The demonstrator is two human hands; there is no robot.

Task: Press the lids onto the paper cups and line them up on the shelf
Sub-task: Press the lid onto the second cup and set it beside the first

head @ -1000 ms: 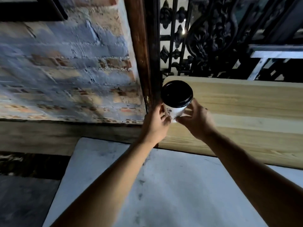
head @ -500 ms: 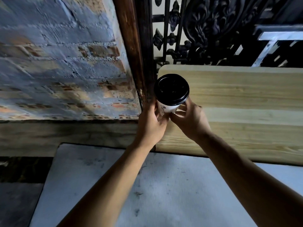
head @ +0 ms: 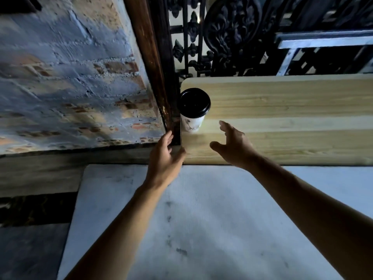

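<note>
Lidded paper cup [head: 192,120] on shelf [head: 282,118], left end.
Upright at the shelf's left edge, black lid [head: 194,102] on. Left hand [head: 164,158] and right hand [head: 234,144] open, empty, just below it, not touching.

The paper cup [head: 191,123] is showing white with a faint dark printed motif on its side, and its lid [head: 193,102] is looking glossy black. The shelf [head: 282,118] under it is showing pale yellow wood in lengthwise bands, lighter and darker by turns. The brick wall [head: 70,77] is wearing patchy blue-grey paint with orange-red brick coming through. The post [head: 149,57] is glowing dark reddish brown, the ironwork [head: 228,35] is standing black in scrolled leaf patterns, and the table [head: 201,219] is lying whitish-grey, smudged with dark marks.
</note>
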